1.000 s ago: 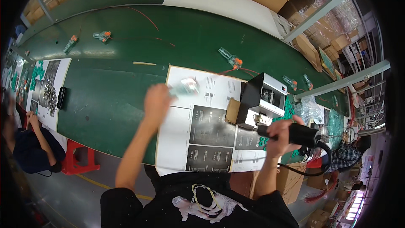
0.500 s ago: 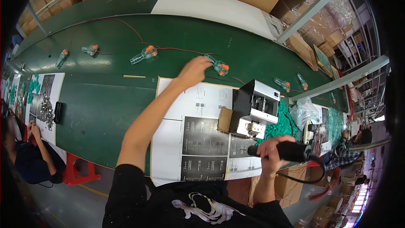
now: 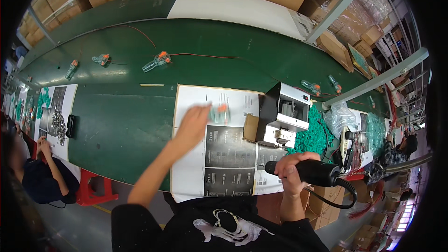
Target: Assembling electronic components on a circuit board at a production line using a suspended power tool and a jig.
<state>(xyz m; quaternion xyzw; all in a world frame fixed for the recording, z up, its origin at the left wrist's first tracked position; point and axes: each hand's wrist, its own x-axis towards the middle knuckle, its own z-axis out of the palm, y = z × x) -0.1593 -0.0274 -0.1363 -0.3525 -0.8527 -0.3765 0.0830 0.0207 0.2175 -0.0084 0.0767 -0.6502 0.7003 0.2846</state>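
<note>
Fetching looked underway: left hand [image 3: 192, 123] gripped a blurred clear-and-orange part [image 3: 219, 113] above the printed sheets [image 3: 219, 158] on the worktop [image 3: 121, 112], right hand [image 3: 291, 170] clenched a black power driver [image 3: 312, 171], seating probably next.

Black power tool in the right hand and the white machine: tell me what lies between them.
In the head view, only printed paper sheets on the table lie between the black power tool and the white machine.

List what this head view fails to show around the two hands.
- Left hand: motion-blurred; its grip on the small clear and orange part is unreadable.
- Black power tool: its tip is hidden behind the right hand.
- Sheets: print too small.
- Black and white box machine: interior too small.
</note>
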